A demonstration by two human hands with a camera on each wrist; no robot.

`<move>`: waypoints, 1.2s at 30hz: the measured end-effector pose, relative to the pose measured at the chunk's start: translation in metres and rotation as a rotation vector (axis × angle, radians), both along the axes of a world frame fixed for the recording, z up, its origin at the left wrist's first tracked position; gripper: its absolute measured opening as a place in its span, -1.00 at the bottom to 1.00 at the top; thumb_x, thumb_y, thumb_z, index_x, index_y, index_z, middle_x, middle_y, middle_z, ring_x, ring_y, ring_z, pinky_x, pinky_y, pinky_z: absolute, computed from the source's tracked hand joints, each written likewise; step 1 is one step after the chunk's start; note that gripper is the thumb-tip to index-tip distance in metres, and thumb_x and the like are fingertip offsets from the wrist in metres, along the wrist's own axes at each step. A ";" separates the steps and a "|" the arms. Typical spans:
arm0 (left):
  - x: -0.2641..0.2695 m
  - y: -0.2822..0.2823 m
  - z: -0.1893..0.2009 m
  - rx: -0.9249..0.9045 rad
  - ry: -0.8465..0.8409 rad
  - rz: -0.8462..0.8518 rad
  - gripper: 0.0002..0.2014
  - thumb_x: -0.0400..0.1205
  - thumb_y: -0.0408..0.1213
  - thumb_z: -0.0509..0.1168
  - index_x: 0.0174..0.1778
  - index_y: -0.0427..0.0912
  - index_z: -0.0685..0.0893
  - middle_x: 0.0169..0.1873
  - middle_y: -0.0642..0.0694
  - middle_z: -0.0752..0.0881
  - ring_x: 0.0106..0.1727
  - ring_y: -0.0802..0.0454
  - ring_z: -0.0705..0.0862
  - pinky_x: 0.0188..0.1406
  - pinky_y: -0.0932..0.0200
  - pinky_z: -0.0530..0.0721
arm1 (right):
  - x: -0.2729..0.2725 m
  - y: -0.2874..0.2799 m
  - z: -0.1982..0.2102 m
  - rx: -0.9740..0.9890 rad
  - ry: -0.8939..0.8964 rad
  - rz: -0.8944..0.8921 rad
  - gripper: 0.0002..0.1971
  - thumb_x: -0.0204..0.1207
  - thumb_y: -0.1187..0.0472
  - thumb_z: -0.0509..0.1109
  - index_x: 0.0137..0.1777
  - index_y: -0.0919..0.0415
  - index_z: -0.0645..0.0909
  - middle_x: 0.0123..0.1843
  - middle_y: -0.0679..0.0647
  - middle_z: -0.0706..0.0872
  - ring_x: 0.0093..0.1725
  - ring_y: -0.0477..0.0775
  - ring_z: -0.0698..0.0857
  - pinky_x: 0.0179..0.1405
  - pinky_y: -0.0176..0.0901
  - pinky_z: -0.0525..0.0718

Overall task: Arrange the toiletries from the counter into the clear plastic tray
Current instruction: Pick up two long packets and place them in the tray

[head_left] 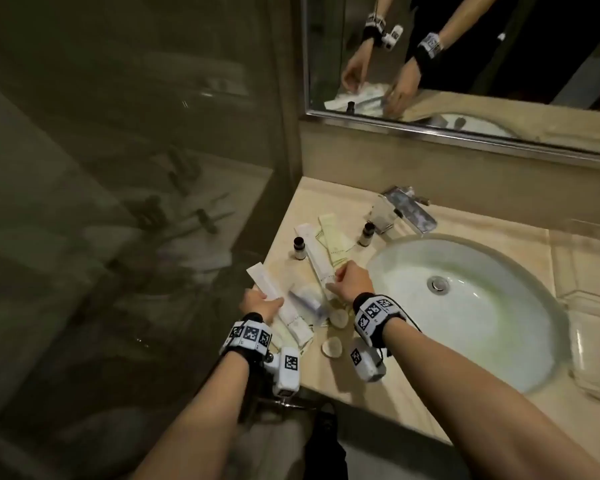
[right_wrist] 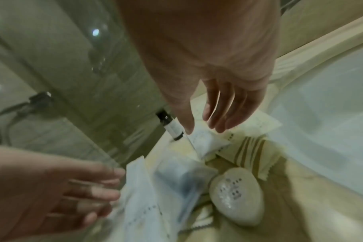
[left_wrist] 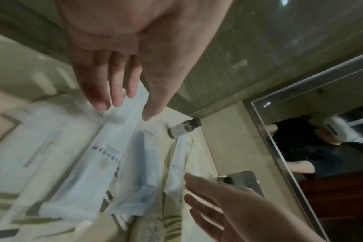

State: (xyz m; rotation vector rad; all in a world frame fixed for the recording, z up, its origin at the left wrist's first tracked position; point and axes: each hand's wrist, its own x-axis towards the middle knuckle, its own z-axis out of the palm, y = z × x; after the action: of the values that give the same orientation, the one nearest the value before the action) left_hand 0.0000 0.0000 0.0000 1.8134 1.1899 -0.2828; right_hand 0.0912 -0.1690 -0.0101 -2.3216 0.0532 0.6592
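Left of the sink, toiletries lie on the beige counter (head_left: 413,403). My left hand (head_left: 262,303) (left_wrist: 124,109) holds a long white packet (head_left: 291,322) (left_wrist: 106,155) between thumb and fingers near its far end. My right hand (head_left: 340,282) (right_wrist: 203,129) pinches the near end of a second long white packet (head_left: 314,252) (right_wrist: 207,142). Between them lies a bluish clear packet (head_left: 305,297) (right_wrist: 182,180). Two black-capped bottles (head_left: 299,248) (head_left: 367,234) stand behind. Two round soaps (head_left: 338,318) (head_left: 331,347) lie nearer. The clear plastic tray (head_left: 575,344) sits right of the sink.
The white sink basin (head_left: 482,323) separates the toiletries from the tray, with the chrome faucet (head_left: 409,209) behind it. Yellowish sachets (head_left: 336,244) lie under the packets. A glass shower wall (head_left: 118,168) borders the counter's left edge. A mirror (head_left: 465,46) hangs above.
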 end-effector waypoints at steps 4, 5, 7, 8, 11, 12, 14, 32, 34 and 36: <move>0.009 -0.001 -0.010 0.017 0.032 0.076 -0.42 0.35 -0.24 0.60 0.19 -0.37 0.52 0.21 -0.33 0.67 0.24 -0.26 0.67 0.18 -0.02 0.65 | 0.006 0.017 -0.013 -0.188 -0.038 0.050 -0.41 0.39 0.08 0.59 0.31 0.31 0.46 0.25 0.25 0.61 0.24 0.29 0.64 0.22 0.08 0.66; 0.011 -0.003 -0.012 0.022 0.027 0.089 -0.38 0.33 -0.25 0.62 0.21 -0.37 0.50 0.22 -0.34 0.67 0.24 -0.28 0.67 0.20 -0.06 0.67 | 0.007 0.021 -0.017 -0.210 -0.039 0.055 -0.38 0.38 0.08 0.59 0.35 0.31 0.43 0.28 0.26 0.59 0.26 0.30 0.63 0.25 0.10 0.66; 0.015 -0.005 -0.015 0.040 0.035 0.093 -0.29 0.31 -0.29 0.63 0.29 -0.39 0.43 0.25 -0.36 0.65 0.26 -0.32 0.66 0.23 -0.13 0.66 | 0.009 0.026 -0.021 -0.235 -0.037 0.062 -0.42 0.41 0.14 0.56 0.35 0.31 0.43 0.30 0.26 0.58 0.28 0.31 0.63 0.26 0.13 0.66; 0.017 -0.005 -0.018 0.051 0.036 0.100 -0.28 0.32 -0.32 0.62 0.31 -0.40 0.41 0.26 -0.37 0.65 0.27 -0.32 0.66 0.25 -0.14 0.65 | 0.010 0.028 -0.022 -0.247 -0.042 0.063 -0.49 0.43 0.20 0.51 0.33 0.31 0.44 0.29 0.27 0.59 0.27 0.31 0.64 0.25 0.13 0.66; 0.021 -0.002 -0.020 0.017 0.018 0.121 -0.48 0.39 -0.41 0.55 0.24 -0.42 0.56 0.20 -0.36 0.71 0.22 -0.29 0.70 0.18 -0.07 0.68 | 0.012 0.031 -0.023 -0.232 -0.016 0.047 -0.71 0.47 0.32 0.34 0.19 0.30 0.55 0.22 0.27 0.61 0.15 0.31 0.67 0.17 0.12 0.70; 0.021 -0.001 -0.020 -0.001 0.016 0.105 -0.57 0.41 -0.42 0.52 0.19 -0.42 0.65 0.16 -0.35 0.74 0.17 -0.27 0.73 0.14 -0.02 0.70 | 0.013 0.031 -0.023 -0.216 -0.007 0.038 -0.76 0.46 0.33 0.33 0.13 0.29 0.58 0.18 0.26 0.63 0.11 0.30 0.68 0.10 0.09 0.72; 0.022 0.001 -0.018 -0.026 0.006 0.089 -0.68 0.43 -0.42 0.48 0.10 -0.41 0.74 0.08 -0.33 0.78 0.09 -0.24 0.76 0.07 0.05 0.72 | 0.015 0.030 -0.019 -0.177 0.022 0.019 -0.82 0.46 0.32 0.36 0.04 0.29 0.61 0.08 0.24 0.68 0.03 0.28 0.70 -0.04 0.02 0.71; 0.083 -0.012 0.107 -0.025 -0.434 -0.045 -0.92 0.42 -0.44 0.46 -0.21 -0.31 0.72 -0.37 -0.19 0.74 -0.40 -0.07 0.71 -0.20 0.09 0.75 | 0.046 -0.057 0.104 0.351 -0.140 -0.050 -0.59 0.35 0.25 0.64 0.21 0.18 0.68 -0.23 -0.08 0.57 -0.17 0.02 0.59 -0.09 -0.14 0.65; 0.095 -0.039 0.119 -0.042 -0.466 -0.084 -0.85 0.43 -0.44 0.46 -0.12 -0.39 0.72 -0.36 -0.19 0.74 -0.40 -0.01 0.70 -0.30 0.16 0.71 | 0.046 -0.089 0.117 0.419 -0.114 -0.099 -0.63 0.39 0.31 0.60 0.19 0.15 0.67 -0.26 -0.03 0.54 -0.22 0.00 0.56 -0.25 -0.31 0.62; 0.107 -0.069 0.126 -0.073 -0.491 -0.131 -0.82 0.40 -0.40 0.49 -0.13 -0.39 0.74 -0.31 -0.22 0.78 -0.30 -0.08 0.75 -0.19 0.10 0.76 | 0.042 -0.125 0.127 0.503 -0.097 -0.159 -0.67 0.46 0.33 0.55 0.21 0.18 0.66 -0.29 0.02 0.56 -0.28 -0.01 0.56 -0.41 -0.42 0.56</move>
State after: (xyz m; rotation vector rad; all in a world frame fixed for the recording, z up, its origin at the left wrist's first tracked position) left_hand 0.1067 -0.0692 0.1263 1.7642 0.7104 0.0485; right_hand 0.1331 -0.2940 0.1167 -1.8377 0.0234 0.4199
